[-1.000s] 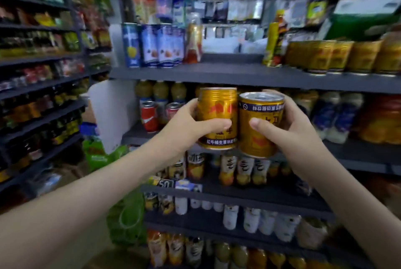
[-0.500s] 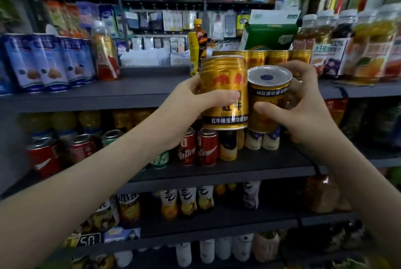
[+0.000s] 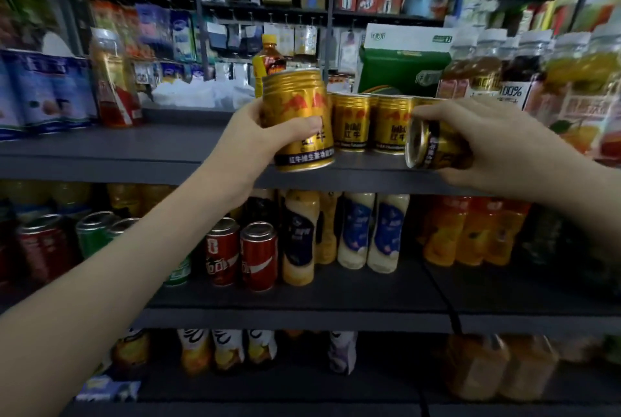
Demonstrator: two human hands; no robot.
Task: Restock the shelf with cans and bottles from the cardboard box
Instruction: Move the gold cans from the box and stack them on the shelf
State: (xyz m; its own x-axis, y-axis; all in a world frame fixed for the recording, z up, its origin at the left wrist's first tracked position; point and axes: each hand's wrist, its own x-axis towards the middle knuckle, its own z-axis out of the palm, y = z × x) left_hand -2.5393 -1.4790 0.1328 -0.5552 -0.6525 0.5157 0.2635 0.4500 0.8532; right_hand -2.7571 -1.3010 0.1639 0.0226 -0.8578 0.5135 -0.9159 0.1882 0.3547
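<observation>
My left hand (image 3: 258, 144) grips an upright gold can (image 3: 297, 114) with red bulls on it, held at the front edge of the grey upper shelf (image 3: 134, 147). My right hand (image 3: 497, 147) grips a second gold can (image 3: 433, 144), tipped on its side with its end facing left. Just behind both, a row of matching gold cans (image 3: 369, 120) stands on the same shelf. The cardboard box is out of view.
Blue cartons (image 3: 43, 90) and a red-labelled bottle (image 3: 114, 87) stand at the shelf's left; juice bottles (image 3: 571, 87) and a green box (image 3: 400, 70) at its right. Bare shelf lies between the red bottle and my left hand. The shelf below holds red cans (image 3: 242, 255) and pale bottles.
Both hands rose to the upper shelf's level and moved apart. The right hand's can tipped from upright onto its side and moved right. My view lifted and shifted right.
</observation>
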